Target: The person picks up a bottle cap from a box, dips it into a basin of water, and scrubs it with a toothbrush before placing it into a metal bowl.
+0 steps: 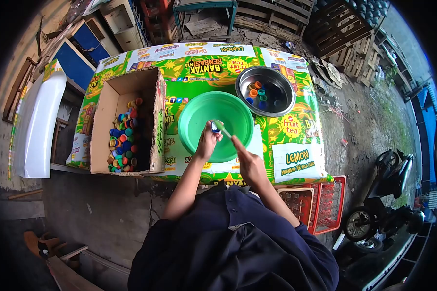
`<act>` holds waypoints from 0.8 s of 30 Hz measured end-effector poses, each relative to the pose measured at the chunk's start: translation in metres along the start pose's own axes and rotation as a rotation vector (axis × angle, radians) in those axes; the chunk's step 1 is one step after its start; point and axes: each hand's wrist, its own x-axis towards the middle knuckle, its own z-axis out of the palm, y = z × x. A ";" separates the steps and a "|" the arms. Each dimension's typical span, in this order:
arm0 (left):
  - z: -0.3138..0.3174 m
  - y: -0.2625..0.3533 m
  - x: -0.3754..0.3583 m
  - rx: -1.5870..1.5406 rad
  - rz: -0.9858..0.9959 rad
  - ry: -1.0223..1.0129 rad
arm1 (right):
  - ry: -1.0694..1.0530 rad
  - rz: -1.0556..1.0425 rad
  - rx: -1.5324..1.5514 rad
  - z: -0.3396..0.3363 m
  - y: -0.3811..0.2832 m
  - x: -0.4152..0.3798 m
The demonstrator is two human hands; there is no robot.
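My left hand (208, 144) is closed around a small blue bottle cap (214, 127), held over the near part of a green plastic basin (187, 138). In my right hand (250, 164) is a slim brush (222, 128), pale green at the tip, which meets the cap; its bristles are too small to make out. A cardboard box (149, 87) on the left holds many coloured bottle caps (126, 140). Right of the basin, a metal bowl (287, 97) contains several orange, green and blue caps (258, 91).
A printed green and yellow cover lies over the table (296, 126). Red crates with bottles (329, 206) stand by its near right edge. A motorbike (374, 213) is parked farther right. Wooden pallets (344, 36) and a metal-framed stand (206, 7) are behind the table.
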 end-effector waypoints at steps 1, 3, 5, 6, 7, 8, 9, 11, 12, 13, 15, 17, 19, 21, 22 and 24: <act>0.002 0.002 0.001 -0.029 -0.009 -0.001 | -0.072 0.011 -0.069 0.004 0.001 -0.002; 0.001 -0.001 0.003 0.005 -0.021 -0.022 | -0.072 0.051 -0.123 -0.006 0.004 0.005; 0.000 -0.002 0.007 -0.113 -0.011 -0.012 | 0.159 0.217 0.191 -0.001 0.000 0.008; 0.003 0.002 0.008 -0.152 -0.010 -0.029 | 0.137 0.092 0.107 -0.004 0.000 0.005; 0.002 0.002 0.008 -0.042 -0.007 -0.030 | -0.020 -0.011 0.019 -0.003 0.004 0.001; 0.001 0.003 0.010 0.072 -0.005 -0.033 | -0.069 0.029 -0.004 -0.003 0.007 0.000; 0.002 0.005 0.010 0.185 -0.003 -0.037 | -0.117 0.070 -0.027 -0.005 0.005 0.001; 0.011 0.004 0.010 0.221 0.052 -0.011 | -0.072 0.204 0.005 -0.018 0.001 0.008; 0.009 0.001 0.012 0.214 0.083 -0.009 | 0.014 0.145 0.100 -0.012 0.006 0.008; 0.009 -0.002 0.014 0.204 0.118 -0.008 | 0.094 0.078 0.191 -0.006 0.009 0.008; 0.006 -0.002 0.017 0.324 0.170 -0.051 | -0.094 -0.020 0.054 -0.004 0.011 -0.003; 0.008 0.003 0.015 0.587 0.234 -0.017 | -0.067 0.097 0.086 -0.011 0.017 0.001; 0.007 -0.002 0.014 0.473 0.241 -0.028 | 0.008 0.123 0.175 -0.016 0.015 0.008; 0.013 -0.005 0.013 0.471 0.292 0.013 | 0.005 0.052 0.209 -0.016 0.012 0.008; 0.014 -0.002 0.010 0.463 0.271 0.010 | -0.043 0.057 0.206 -0.012 0.014 0.004; 0.018 0.003 0.003 0.527 0.306 0.022 | -0.042 0.131 0.225 -0.013 0.017 0.008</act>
